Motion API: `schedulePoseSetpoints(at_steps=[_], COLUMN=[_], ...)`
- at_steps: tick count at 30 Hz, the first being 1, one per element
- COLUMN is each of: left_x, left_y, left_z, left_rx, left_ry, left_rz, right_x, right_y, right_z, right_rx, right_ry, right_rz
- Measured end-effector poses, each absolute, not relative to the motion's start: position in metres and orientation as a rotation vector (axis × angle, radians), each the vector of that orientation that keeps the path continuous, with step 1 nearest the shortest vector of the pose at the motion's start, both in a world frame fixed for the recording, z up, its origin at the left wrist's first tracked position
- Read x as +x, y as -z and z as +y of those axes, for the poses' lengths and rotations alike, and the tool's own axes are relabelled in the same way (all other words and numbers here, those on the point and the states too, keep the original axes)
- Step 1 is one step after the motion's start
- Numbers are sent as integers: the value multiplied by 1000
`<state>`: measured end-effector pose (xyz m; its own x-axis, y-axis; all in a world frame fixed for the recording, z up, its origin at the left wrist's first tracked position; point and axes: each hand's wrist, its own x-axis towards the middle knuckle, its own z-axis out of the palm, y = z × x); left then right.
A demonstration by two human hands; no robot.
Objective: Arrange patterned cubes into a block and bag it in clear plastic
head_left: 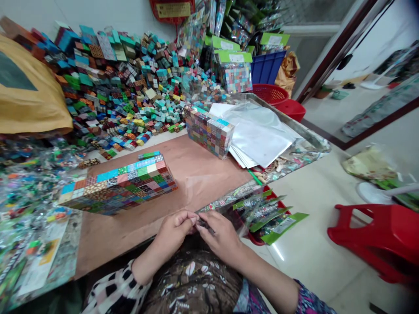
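My left hand (pixel 178 229) and my right hand (pixel 218 231) meet at the table's front edge, just above my lap. Fingers of both are closed in a pinch around something small that I cannot make out; a dark bit shows between them. Beyond my left hand lies a long block of patterned paper-covered cubes (pixel 127 183) on the brown board (pixel 209 174). A second such block (pixel 209 131) stands farther back. A faint clear plastic sheet or bag (pixel 199 187) seems to lie on the board ahead of my hands.
Loose patterned cubes (pixel 131 87) are heaped along the wall. White sheets and clear bags (pixel 258 135) lie back right. A red basket (pixel 283 203) of green-topped packets stands right of my hands. A red stool (pixel 376 235) is farther right, a yellow bag (pixel 32 87) at left.
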<state>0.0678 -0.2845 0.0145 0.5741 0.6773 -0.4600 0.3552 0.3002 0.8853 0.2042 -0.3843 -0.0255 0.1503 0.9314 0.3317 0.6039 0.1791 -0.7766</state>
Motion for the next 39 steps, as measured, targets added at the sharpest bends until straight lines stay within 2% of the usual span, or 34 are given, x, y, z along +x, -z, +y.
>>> schedulePoseSetpoints(at_steps=[8,20,25,35,39], left_x=[64,59,61,61,61], left_y=[-22,-5,-15,-27,-29], left_z=[-285,-284,-284,-292,-294], left_rx=[1803,1592,1741,2280,2325], left_ry=[-232,-144,-135,1,61], left_rz=[941,826,818,784,752], right_x=[209,219,221,218,221], right_y=[15,3,2,-2,-10], right_z=[-381,-382,-384,-381,-382], right_rx=[-1568,-1479,-1464,-1660,-1635], right_ry=[-490,-717,-768,-478,-599], right_rz=[-1722,-1669,-1648,-2089,-2115])
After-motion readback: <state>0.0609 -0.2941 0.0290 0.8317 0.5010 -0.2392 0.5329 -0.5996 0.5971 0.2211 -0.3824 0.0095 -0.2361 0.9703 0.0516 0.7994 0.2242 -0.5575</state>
